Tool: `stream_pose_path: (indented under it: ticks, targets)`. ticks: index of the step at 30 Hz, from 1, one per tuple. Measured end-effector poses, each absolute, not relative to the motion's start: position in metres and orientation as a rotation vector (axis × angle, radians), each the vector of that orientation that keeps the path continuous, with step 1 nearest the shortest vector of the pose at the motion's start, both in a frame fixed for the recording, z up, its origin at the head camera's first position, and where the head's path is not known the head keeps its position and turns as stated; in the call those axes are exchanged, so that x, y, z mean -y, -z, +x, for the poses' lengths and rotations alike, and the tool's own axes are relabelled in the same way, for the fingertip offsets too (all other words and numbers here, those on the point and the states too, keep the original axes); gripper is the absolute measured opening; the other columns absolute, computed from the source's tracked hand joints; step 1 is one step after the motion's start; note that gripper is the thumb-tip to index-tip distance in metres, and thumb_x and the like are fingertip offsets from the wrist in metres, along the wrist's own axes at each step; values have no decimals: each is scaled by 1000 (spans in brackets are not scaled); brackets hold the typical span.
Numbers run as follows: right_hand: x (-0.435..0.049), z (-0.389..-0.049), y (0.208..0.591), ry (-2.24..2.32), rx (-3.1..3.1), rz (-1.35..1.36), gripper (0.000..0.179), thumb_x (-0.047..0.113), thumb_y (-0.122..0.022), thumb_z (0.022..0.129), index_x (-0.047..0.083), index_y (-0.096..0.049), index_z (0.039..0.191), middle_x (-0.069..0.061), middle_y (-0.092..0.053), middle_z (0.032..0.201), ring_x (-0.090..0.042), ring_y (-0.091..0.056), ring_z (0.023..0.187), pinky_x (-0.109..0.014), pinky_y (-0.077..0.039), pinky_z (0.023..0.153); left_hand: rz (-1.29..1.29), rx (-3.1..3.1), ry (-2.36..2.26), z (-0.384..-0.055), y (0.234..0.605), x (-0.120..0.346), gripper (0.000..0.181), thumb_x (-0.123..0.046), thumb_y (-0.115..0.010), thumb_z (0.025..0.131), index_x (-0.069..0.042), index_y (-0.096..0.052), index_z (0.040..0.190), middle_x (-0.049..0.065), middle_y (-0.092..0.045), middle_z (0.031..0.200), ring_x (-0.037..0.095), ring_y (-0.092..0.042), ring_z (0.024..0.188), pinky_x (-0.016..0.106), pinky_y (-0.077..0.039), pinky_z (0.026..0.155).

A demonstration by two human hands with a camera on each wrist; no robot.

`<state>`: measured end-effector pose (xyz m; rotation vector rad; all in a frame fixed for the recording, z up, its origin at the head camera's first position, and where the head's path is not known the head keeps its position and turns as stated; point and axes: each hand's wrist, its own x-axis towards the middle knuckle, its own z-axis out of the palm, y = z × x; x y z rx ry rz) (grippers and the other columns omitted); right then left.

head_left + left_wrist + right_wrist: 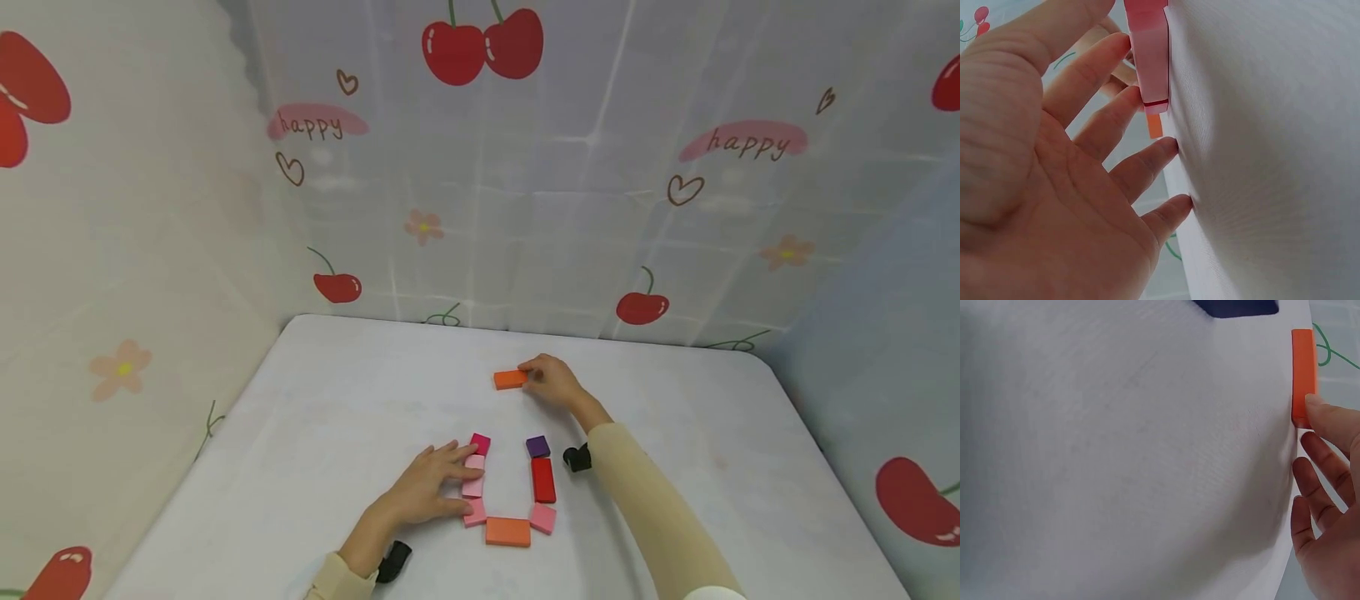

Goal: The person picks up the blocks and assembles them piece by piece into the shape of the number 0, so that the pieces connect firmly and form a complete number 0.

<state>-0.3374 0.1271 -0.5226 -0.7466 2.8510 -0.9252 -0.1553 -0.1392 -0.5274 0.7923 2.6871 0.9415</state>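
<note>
Toward the back of the table, my right hand (553, 381) pinches one end of an orange block (508, 380) between thumb and fingers. In the right wrist view the thumb presses on that block (1303, 374), which lies at the cloth. My left hand (429, 485) is spread beside the left column of blocks, fingertips touching the long pink block (473, 487) and the small pink block (476, 514) below it. A magenta block (481, 443) tops this column. From the left wrist view, the fingers (1105, 122) are nearly straight against the pink side (1150, 59).
A second orange block (507, 532) lies across the front between the columns. The right column holds a pink block (543, 518), a red block (543, 481) and a purple block (537, 447). White cloth (360, 400) covers the table; a printed curtain (525, 208) hangs behind.
</note>
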Motion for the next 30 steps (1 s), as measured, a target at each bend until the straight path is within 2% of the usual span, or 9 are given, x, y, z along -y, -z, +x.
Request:
stream_pose_path:
  ticks: [16,30]
  targets:
    - [-125,-328,517,852,-2844,-638,27,13,-76,83,6,-73,109,-8,-69,102,-20,-57,90,-39,-50,86,757,-2675,-941,-154,526,137,48,-34,-76,82,-23,-67,128,4,-47,150,35,-34,143,65,-20,113]
    - [-132,-297,508,932,-2774,-770,25,15,-79,80,6,-75,103,-2,-70,93,-16,-60,87,-34,-52,81,774,-2686,-943,-156,527,137,48,-32,-78,81,-22,-67,127,7,-48,149,38,-35,142,67,-20,112]
